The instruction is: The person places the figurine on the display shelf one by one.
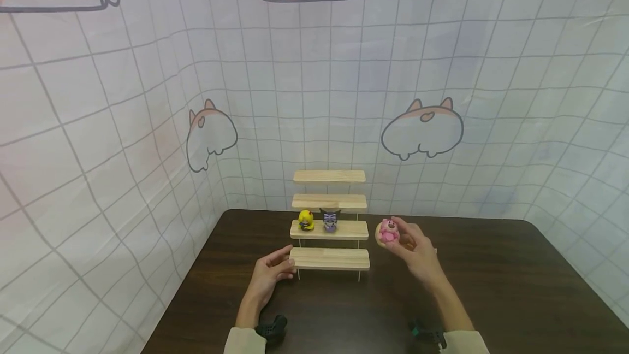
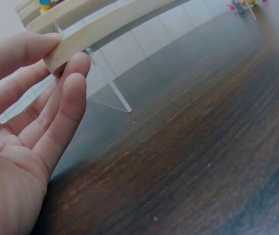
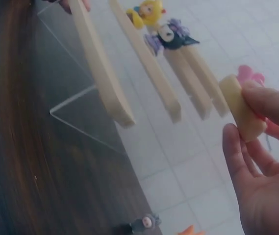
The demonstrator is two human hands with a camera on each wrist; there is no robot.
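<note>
My right hand [image 1: 417, 250] pinches a pink bear figurine [image 1: 389, 231] with a round, pale yellow back, holding it in the air just right of a tiered wooden display stand [image 1: 329, 258]. The right wrist view shows thumb and fingers on the pale disc [image 3: 244, 110]. My left hand [image 1: 267, 277] grips the left end of the stand's lowest board [image 2: 105, 32], thumb on top and fingers below. On the second board from the bottom sit a yellow-haired figurine [image 1: 306, 220] and, to its right, a purple figurine with black pointed ears [image 1: 330, 221].
The stand has clear legs [image 2: 112, 88] on a dark wooden table [image 1: 344, 316]. A dark little figurine [image 3: 146, 223] and an orange thing [image 3: 192, 230] show low in the right wrist view. Behind the table hangs a grid-patterned cloth [image 1: 334, 97] with dog drawings.
</note>
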